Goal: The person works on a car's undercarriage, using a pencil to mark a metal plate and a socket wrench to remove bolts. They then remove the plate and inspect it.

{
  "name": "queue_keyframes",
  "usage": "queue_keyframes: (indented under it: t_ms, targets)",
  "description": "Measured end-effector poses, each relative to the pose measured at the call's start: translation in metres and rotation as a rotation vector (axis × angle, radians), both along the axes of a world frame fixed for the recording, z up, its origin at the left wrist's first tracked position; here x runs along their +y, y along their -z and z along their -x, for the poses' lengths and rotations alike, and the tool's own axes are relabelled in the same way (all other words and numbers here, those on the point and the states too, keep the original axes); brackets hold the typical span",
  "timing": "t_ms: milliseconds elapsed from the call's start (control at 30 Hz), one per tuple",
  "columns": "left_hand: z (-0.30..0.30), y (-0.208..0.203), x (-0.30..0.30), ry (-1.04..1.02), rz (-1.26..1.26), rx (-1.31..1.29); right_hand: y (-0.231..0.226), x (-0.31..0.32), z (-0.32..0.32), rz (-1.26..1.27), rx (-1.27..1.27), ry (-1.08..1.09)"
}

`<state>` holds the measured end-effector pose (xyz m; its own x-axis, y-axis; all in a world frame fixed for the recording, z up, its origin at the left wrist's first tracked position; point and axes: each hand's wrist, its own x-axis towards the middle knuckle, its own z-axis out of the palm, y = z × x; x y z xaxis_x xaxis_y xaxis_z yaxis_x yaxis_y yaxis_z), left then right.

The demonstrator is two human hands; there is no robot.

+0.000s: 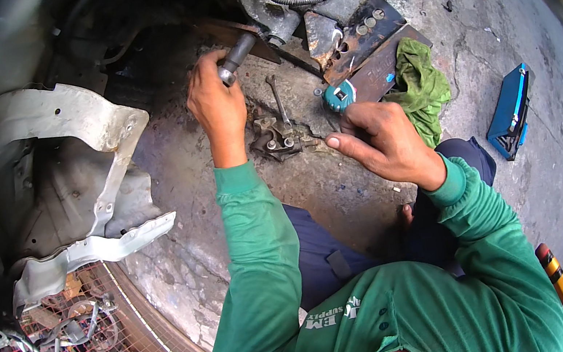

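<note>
Green sleeves (257, 231) reach forward, their hands well apart. The right hand (394, 140) is half curled, thumb tip just beside a bolted metal part (276, 140) on the concrete floor (550, 200); whether it grips anything, I cannot tell. A teal round thing (339, 96) shows past its knuckles. Farther left, the left hand (218, 109) is closed around a metal cylinder (240, 56).

Concrete floor (558, 132) bright at right; deep shadow upper left; edges bowed.
</note>
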<state>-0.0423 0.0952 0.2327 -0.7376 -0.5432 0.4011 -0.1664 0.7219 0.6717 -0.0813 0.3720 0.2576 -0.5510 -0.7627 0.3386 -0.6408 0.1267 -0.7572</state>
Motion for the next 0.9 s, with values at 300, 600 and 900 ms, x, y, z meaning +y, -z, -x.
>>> queue_keyframes:
  t_ms: [300, 600, 900]
  targets:
    - [-0.01, -0.002, -0.017, 0.493, -1.337, 0.167, 0.005, 0.016, 0.011, 0.35, -0.046, 0.086]
    - [0.002, -0.005, -0.005, 0.244, -0.448, 0.147, 0.016, 0.009, 0.008, 0.28, 0.0, 0.029]
    - [0.011, -0.007, -0.004, 0.149, -0.933, 0.215, 0.024, -0.016, -0.007, 0.278, -0.172, -0.037]
